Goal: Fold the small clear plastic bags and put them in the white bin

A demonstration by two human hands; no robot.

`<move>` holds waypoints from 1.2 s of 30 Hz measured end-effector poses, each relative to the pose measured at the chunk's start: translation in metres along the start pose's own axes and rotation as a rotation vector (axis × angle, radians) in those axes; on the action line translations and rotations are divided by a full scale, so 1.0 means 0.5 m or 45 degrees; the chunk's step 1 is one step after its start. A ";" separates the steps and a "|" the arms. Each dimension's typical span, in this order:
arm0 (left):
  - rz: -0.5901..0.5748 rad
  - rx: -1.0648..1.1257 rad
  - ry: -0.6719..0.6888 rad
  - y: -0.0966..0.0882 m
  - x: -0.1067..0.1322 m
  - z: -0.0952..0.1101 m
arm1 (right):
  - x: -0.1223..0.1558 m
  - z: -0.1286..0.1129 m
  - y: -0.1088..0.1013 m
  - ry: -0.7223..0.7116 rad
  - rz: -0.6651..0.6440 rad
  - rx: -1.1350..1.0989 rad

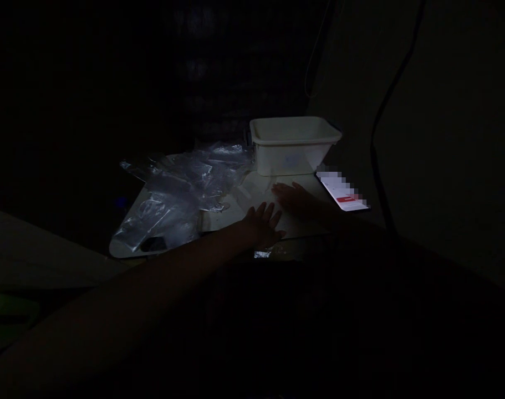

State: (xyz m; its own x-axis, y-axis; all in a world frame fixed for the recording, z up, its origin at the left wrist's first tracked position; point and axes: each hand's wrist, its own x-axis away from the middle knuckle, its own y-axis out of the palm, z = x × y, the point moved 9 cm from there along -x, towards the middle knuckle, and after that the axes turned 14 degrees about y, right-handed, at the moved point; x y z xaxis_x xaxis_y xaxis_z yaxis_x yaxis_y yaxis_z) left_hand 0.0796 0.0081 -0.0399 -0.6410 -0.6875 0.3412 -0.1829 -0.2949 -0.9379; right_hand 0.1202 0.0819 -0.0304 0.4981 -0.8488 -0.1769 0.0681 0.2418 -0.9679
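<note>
In the dim head view, my left hand is over the near edge of a white table, its fingers spread and nothing held. Just beyond it to the right, my right hand lies with fingers stretched out flat, close to the tabletop. Both hands seem to be over a pale flat sheet or surface; its kind is too dark to tell. Left of the hands, several crumpled clear plastic bags lie in a heap. A white plastic tub stands upright behind the hands.
A phone with a lit screen sits at the table's right side. A dark oval object lies at the front left corner by the bags. Down the right wall hangs a dark cable. Much of the room is black.
</note>
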 end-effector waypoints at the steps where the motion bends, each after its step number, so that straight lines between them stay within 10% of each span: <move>1: -0.010 0.004 0.000 0.001 0.001 0.000 | -0.002 -0.002 0.000 0.019 -0.028 -0.002; 23: 0.084 -0.031 0.063 0.008 0.010 0.019 | -0.041 -0.016 -0.011 0.134 -0.162 -0.072; 36: 0.118 -0.046 0.114 -0.028 0.011 0.023 | -0.038 0.079 -0.040 0.376 0.040 -0.068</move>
State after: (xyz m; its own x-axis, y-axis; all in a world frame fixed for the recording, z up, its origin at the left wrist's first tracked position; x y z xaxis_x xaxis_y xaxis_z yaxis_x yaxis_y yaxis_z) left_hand 0.0869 0.0008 -0.0241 -0.7199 -0.6484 0.2476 -0.1454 -0.2079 -0.9673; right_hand 0.1435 0.1120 -0.0008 0.2260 -0.9431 -0.2438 0.0068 0.2518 -0.9677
